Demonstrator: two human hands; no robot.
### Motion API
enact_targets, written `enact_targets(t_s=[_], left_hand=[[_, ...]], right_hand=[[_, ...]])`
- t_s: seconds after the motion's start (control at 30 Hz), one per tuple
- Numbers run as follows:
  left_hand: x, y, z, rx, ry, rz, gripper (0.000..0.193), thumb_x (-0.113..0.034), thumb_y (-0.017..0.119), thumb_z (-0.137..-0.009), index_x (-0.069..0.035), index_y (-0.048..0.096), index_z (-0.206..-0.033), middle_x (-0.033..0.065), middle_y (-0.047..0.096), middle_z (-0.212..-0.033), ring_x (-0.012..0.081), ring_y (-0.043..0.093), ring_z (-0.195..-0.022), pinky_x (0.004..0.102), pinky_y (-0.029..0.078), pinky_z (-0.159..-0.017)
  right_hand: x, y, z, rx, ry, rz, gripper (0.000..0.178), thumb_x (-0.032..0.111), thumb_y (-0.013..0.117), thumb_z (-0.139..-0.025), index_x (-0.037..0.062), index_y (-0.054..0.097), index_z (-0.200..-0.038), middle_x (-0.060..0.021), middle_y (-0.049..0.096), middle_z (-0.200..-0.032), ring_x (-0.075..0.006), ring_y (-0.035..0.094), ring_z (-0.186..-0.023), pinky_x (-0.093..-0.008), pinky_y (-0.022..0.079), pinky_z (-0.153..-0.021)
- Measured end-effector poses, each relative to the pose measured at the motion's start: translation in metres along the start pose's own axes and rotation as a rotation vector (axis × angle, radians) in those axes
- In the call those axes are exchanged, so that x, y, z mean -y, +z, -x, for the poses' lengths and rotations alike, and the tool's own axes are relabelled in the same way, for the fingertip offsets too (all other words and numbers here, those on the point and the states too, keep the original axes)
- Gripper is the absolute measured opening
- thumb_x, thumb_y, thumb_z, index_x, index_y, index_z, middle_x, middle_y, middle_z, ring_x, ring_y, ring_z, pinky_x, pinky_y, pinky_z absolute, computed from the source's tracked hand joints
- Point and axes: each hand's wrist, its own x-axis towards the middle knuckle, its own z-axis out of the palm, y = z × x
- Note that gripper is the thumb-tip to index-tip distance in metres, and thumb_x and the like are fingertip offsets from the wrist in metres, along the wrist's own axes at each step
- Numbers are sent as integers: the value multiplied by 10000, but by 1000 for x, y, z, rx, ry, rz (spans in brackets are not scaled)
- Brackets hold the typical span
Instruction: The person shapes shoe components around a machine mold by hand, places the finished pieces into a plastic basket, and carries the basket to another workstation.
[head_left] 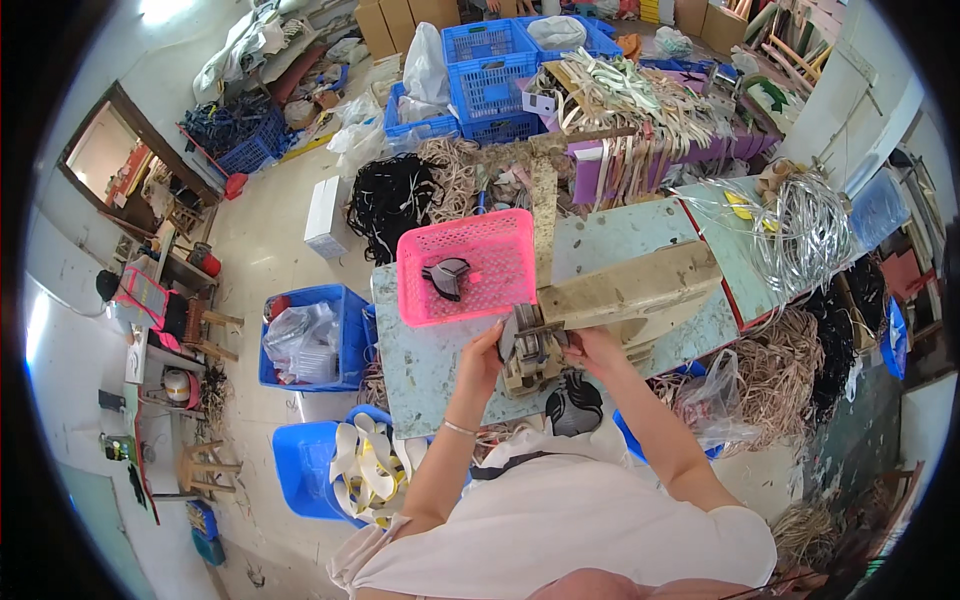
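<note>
A beige sewing machine point(632, 285) stands on the worn, pale green table point(415, 385), its head in front of me. At the left of the head, my left hand point(482, 352) is closed on the edge of a dark grey, curved piece point(507, 340), partly hidden by the machine. My right hand point(597, 350) reaches to the right side of the head, and its fingertips are hidden behind it. In a pink basket point(415, 290) beyond my left hand lies a black-and-grey shaped piece point(447, 278). Another grey piece with black lines point(574, 405) rests at the table's near edge.
Blue bins point(350, 365) stand left of the table, one with white and yellow strips point(372, 470). Black cords point(390, 205) hang beyond the basket. Silvery strips point(800, 230) lie at the right, with beige bundles point(770, 380) below. Stacked blue crates point(492, 90) stand behind. Another person point(150, 300) sits far left.
</note>
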Motion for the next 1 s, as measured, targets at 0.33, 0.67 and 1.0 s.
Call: enact_targets(t_s=[0.33,0.67,1.0], left_hand=[[92,-245,-32,-415,80,-548,204,-174,588,-843,-12,597,-967,13,607,-808,108,540,-737,250,420,-671],[103,-245,-10,-978,504,-1478,347,-195,596,-813,36,537,-1065,207,530,-1081,336,498,-1017,389,390,-869],[69,-49,52,-94,294,-1047,286,-176,539,-877,-13,499,-1109,147,565,-1032,256,546,-962,343,418,-826]], right_hand=[[-78,-72,78,168,83,1718,520,592,486,-796,106,640,-697,-85,630,-719,-230,606,-685,-359,461,-617],[-105,-81,95,205,-111,1791,387,469,492,-818,107,602,-738,-88,626,-727,-281,611,-709,-425,464,-592],[-29,-24,89,150,-150,1583,298,323,590,-785,72,533,-635,-109,578,-630,-291,576,-610,-374,442,-540]])
